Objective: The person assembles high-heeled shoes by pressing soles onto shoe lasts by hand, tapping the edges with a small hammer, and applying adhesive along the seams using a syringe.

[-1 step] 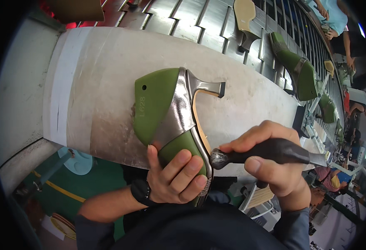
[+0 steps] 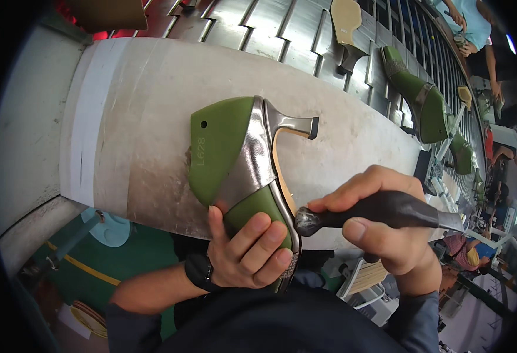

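Note:
A shoe [image 2: 252, 159] with a metallic upper and a slim heel lies on its side on a green shoe last [image 2: 217, 147]. The heel points right and the toe comes toward me. My left hand [image 2: 249, 247] is wrapped over the green toe part, fingers pressing it, thumb hidden. In my right hand [image 2: 388, 223] is a dark shoemaker's hammer [image 2: 382, 212], gripped around its head. Its worn round face touches or nearly touches the sole's edge by the left fingertips. The flat wedge end points right.
Under the shoe is a pale, stained work surface [image 2: 158, 100]. Beyond it runs a metal slat conveyor [image 2: 264, 29] carrying a tan sole with a heel [image 2: 347, 29] and green lasted shoes [image 2: 417, 100]. Another person's hand [image 2: 455, 17] shows at upper right. A light blue stool [image 2: 108, 229] stands below left.
The hammer and my right hand have shifted very slightly left along the sole's edge. My left hand and the shoe look still.

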`<action>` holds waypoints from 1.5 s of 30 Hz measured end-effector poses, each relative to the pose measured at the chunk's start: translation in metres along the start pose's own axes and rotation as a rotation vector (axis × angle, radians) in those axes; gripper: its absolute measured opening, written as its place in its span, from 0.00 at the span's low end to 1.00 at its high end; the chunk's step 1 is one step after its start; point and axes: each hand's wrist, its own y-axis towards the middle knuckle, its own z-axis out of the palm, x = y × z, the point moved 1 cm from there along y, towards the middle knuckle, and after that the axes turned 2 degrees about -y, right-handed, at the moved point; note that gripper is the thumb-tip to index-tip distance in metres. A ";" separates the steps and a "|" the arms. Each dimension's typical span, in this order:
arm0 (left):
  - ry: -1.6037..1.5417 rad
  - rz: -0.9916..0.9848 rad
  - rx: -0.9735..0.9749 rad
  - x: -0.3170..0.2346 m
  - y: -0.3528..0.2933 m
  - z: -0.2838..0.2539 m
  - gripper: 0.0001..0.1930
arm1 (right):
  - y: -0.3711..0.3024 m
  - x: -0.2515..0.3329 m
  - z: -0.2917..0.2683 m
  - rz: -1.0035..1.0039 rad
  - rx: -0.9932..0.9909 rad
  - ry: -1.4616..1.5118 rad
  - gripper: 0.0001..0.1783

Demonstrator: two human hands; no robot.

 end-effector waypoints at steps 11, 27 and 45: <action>-0.066 -0.090 0.000 -0.003 0.000 -0.006 0.34 | 0.038 -0.015 0.013 -0.033 -0.158 0.095 0.11; -0.145 -0.100 -0.027 0.005 0.006 -0.010 0.20 | 0.060 0.021 0.004 0.025 0.069 -0.150 0.11; -0.142 -0.076 -0.022 0.010 0.010 -0.017 0.21 | 0.067 0.033 0.008 -0.015 0.165 -0.450 0.14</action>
